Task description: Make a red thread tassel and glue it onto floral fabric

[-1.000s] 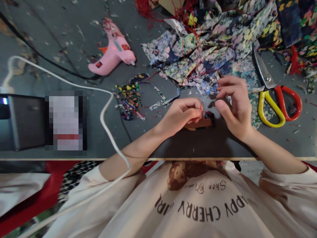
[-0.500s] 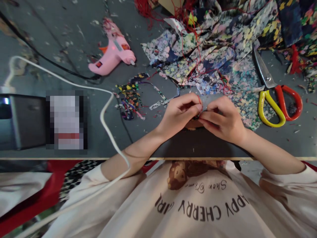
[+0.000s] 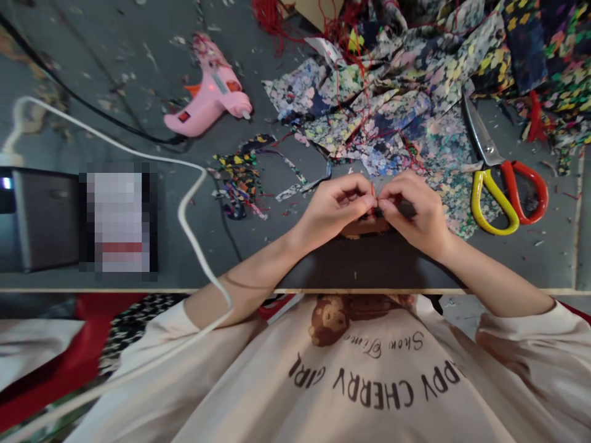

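Observation:
My left hand point(image 3: 339, 206) is closed in a pinch, with a short end of red string point(image 3: 372, 188) standing up at its fingertips. Facing it, my right hand point(image 3: 415, 212) also pinches thumb and forefinger together, its tips almost touching those of the left; what it grips is too small to make out. Beneath the fingertips lies a brown piece point(image 3: 364, 227), partly hidden by my hands. Patterned floral fabric point(image 3: 446, 154) lies just beyond my fingers. To the right of my right hand rest scissors point(image 3: 496, 163) with one yellow and one red handle.
A pink glue gun point(image 3: 207, 107) lies at the upper left with a black cord. A white cable point(image 3: 191, 215) runs past my left forearm over the table edge. Fabric scraps point(image 3: 237, 181) and tangled red thread point(image 3: 272, 24) lie around. A dark box point(image 3: 48, 221) stands far left.
My right fingers have lifted from the brown piece and come together in a pinch closer to the left fingertips. The whole view has shifted slightly.

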### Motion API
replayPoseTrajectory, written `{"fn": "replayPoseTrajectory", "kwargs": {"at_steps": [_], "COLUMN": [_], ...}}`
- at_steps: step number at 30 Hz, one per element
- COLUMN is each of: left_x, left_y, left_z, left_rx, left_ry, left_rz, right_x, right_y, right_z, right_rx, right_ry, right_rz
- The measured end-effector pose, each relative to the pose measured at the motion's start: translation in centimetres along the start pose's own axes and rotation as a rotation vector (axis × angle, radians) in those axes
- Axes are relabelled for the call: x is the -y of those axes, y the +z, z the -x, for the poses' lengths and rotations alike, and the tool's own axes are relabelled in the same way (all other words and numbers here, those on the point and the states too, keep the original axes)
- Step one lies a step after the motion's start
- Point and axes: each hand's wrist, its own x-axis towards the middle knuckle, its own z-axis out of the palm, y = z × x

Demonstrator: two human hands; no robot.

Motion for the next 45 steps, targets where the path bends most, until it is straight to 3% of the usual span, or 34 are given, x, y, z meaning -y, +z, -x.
{"fn": "replayPoseTrajectory", "kwargs": {"at_steps": [7, 13, 23, 32, 39, 45], "left_x": [0.1, 0.0, 0.5, 0.8, 1.1, 1.0], "left_y": [-0.2, -0.3, -0.1, -0.1, -0.1, -0.2], "left_z": [0.1, 0.2, 0.4, 0.2, 0.2, 0.3], "left_rx": [0.057, 0.067, 0.002, -0.053, -0.058, -0.006], "left_ry": [-0.086, 0.016, 0.102, 0.216, 0.223, 0.208], "left_rz": [0.053, -0.037, -0.079, -0.136, -0.155, -0.094], "right_x": [-0.3, 0.0, 0.4, 0.1, 0.0, 0.0], "right_y": [0.1, 0.2, 0.3, 0.6, 0.5, -0.3], "right_z": [0.0, 0.1, 0.0, 0.1, -0.3, -0.5], "right_rx": [0.078, 0.058, 0.05, 0.01, 0.061, 0.12], "right_ry": [-0.001, 0.053, 0.397, 0.557, 0.586, 0.575], "right_rz": [-0.025, -0.131, -0.359, -0.528, -0.66, -0.543]}}
